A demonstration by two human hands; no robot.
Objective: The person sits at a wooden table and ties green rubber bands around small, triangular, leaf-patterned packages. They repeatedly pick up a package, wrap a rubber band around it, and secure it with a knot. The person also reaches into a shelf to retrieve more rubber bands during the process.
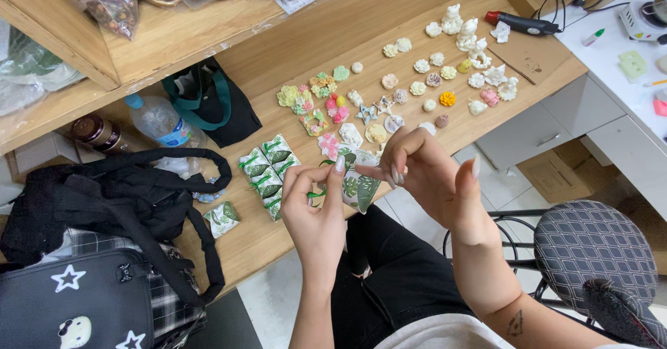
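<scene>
We see our left hand [314,213] and our right hand [420,175] raised together over the near edge of the pale wooden worktop [389,15], both working one small clear plastic bag printed with green leaves [360,186]. The left hand's fingers [338,165] are pinched together on the bag's top left side, where a thin green ribbon [317,195] trails down. The right hand's fingers [394,175] are curled and closed on the bag's upper right edge, so the bag hangs between the two hands, just above our black-trousered lap.

Just left of the hands, a row of finished leaf-print packets tied with green ribbon [267,172] lies on the worktop, and one more leaf-print packet [222,218] sits apart near the edge. Beyond the hands, many small moulded plaster shapes in white, pink, yellow and green [417,85] are spread across the wood, with a black and red glue gun [521,22] at the far right end. A black fabric bag with long straps [111,196] rests at the left, beside a clear plastic water bottle with a blue cap [158,121] and a black tote with green handles [208,102]. A grey quilted stool [590,241] stands to our right.
</scene>
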